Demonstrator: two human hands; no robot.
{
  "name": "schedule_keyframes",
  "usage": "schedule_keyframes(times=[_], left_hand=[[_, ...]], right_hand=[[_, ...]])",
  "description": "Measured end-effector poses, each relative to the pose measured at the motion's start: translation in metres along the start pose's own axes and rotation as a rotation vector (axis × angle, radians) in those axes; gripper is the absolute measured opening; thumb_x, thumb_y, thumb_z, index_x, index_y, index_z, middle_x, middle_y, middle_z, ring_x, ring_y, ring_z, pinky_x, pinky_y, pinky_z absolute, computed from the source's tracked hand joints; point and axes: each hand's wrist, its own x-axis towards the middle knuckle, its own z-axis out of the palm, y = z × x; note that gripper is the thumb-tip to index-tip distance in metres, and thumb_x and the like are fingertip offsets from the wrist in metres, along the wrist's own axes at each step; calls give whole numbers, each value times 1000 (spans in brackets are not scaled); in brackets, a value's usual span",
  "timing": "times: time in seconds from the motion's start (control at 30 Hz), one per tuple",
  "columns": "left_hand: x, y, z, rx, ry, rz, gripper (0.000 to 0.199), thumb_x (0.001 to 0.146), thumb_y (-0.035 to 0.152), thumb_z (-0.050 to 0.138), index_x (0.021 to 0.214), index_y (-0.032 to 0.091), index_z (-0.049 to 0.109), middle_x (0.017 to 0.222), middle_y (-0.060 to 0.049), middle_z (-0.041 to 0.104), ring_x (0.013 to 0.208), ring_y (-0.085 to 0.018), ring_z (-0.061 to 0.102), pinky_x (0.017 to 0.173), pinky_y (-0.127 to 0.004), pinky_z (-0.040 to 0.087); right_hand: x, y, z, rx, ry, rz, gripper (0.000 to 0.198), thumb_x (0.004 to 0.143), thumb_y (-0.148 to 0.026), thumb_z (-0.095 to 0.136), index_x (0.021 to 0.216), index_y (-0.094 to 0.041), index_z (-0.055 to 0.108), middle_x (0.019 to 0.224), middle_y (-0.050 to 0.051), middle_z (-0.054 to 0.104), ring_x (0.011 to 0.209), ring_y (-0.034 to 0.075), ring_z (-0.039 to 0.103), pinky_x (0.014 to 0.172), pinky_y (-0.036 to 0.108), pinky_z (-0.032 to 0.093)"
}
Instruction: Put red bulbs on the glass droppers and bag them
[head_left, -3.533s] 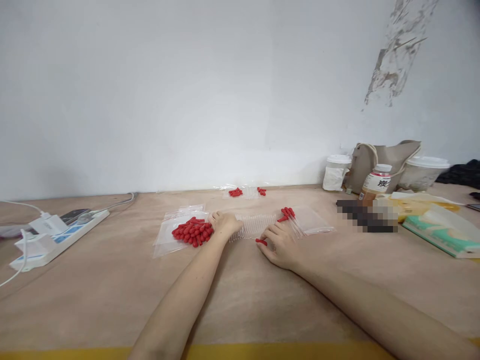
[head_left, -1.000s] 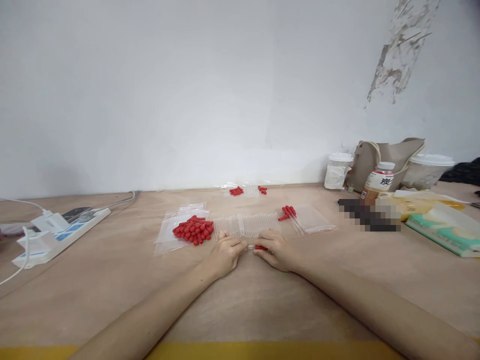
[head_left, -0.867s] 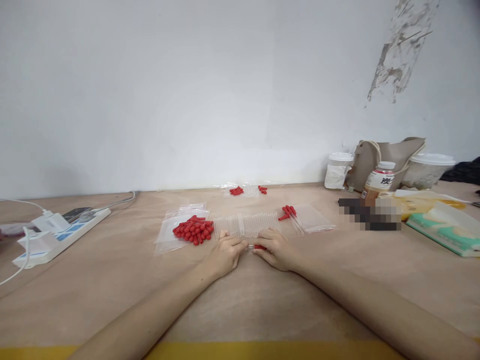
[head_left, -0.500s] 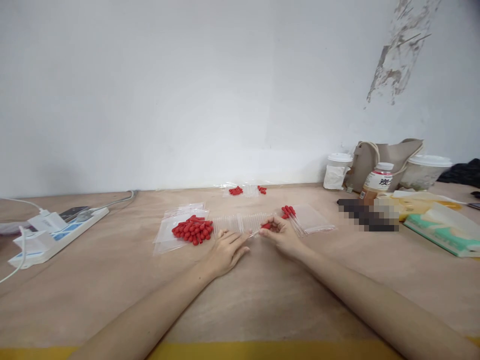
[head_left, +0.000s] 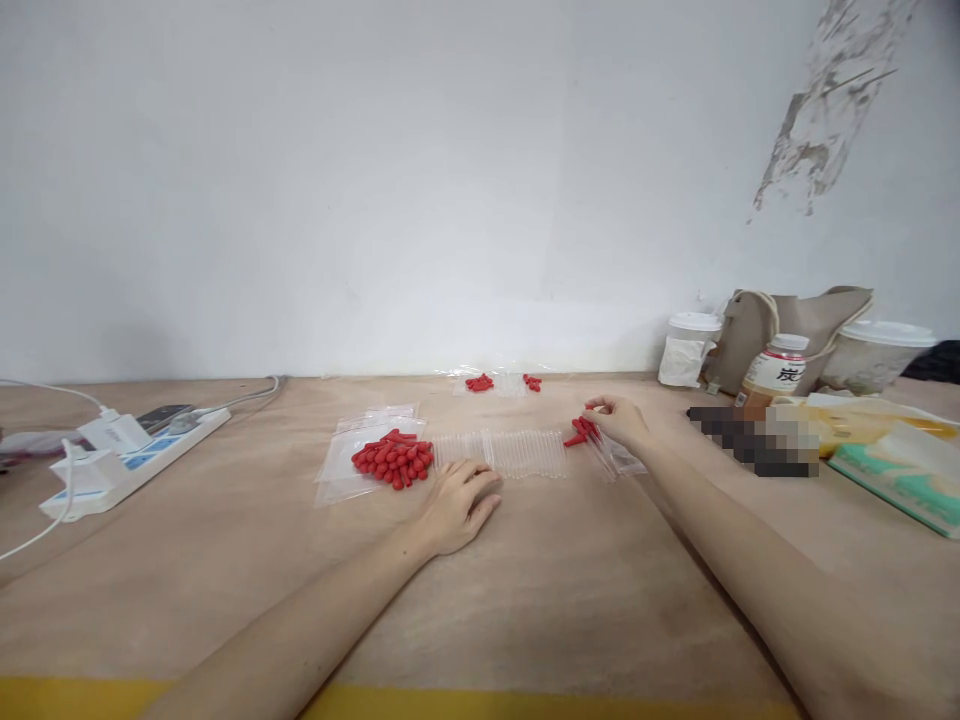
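Note:
My left hand (head_left: 459, 508) lies on the table with its fingers loosely spread, at the near edge of a row of clear thin tubes (head_left: 525, 455). Left of it, a heap of red rubber bulbs (head_left: 394, 460) rests on clear plastic bags (head_left: 335, 470). My right hand (head_left: 619, 422) is over at the right end of the row, thumb and fingertips pinched on the red end of a dropper (head_left: 592, 409). Just below its fingers lie several more red-topped droppers (head_left: 577, 436), their clear stems partly under the hand, on another clear bag (head_left: 628, 464).
Small clear bags with red bulbs (head_left: 480, 383) lie by the wall. A power strip (head_left: 142, 465) with plugs stands at left. On the right are a lidded cup (head_left: 686, 350), a bottle (head_left: 776, 372), a grey bag (head_left: 787, 320), a bigger cup (head_left: 870, 360) and a tissue pack (head_left: 892, 485).
My right hand has moved from the middle of the tube row, beside my left hand, to the red-topped droppers at right, carrying a dropper. My left hand stays on the table. The view has shifted slightly.

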Motion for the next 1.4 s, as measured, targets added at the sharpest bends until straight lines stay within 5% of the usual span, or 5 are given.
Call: schedule_keyframes(times=[0.33,0.57,0.7,1.07,1.4], left_hand=[[0,-2,2,-27,-23,5,21,84,23,45,101,19,57,101,-7,55,92,-19,51,82,-33,39],[0,-1,0,56,3,-58,18,83,25,47,94,21,60,101,-6,56,93,-21,50,80,-36,34],[-1,0,0,91,18,-95,15,82,25,48,90,21,61,99,-5,57,93,-21,49,81,-37,30],[3,0,-3,147,162,-294,25,73,43,57,78,19,56,84,-3,56,84,-22,48,76,-36,31],[59,-23,6,203,-53,-638,28,76,38,50,81,12,60,89,-13,59,91,-26,55,77,-32,40]], right_hand=[[-7,0,5,-203,58,-40,42,67,-46,56,98,-19,60,71,2,62,68,16,55,58,25,35],[-17,-18,-8,-478,-210,-493,20,71,-40,57,78,-25,67,83,5,59,85,20,50,71,29,32],[-23,-19,-3,-576,-286,-581,14,74,-32,56,79,-28,69,87,6,57,90,21,47,75,34,29],[-13,-32,-13,-117,-243,-565,11,73,-23,56,78,-20,65,82,4,61,78,16,52,68,27,38],[-114,-64,20,-188,-81,-751,5,75,-23,55,76,-20,59,83,4,57,83,18,49,79,36,32]])
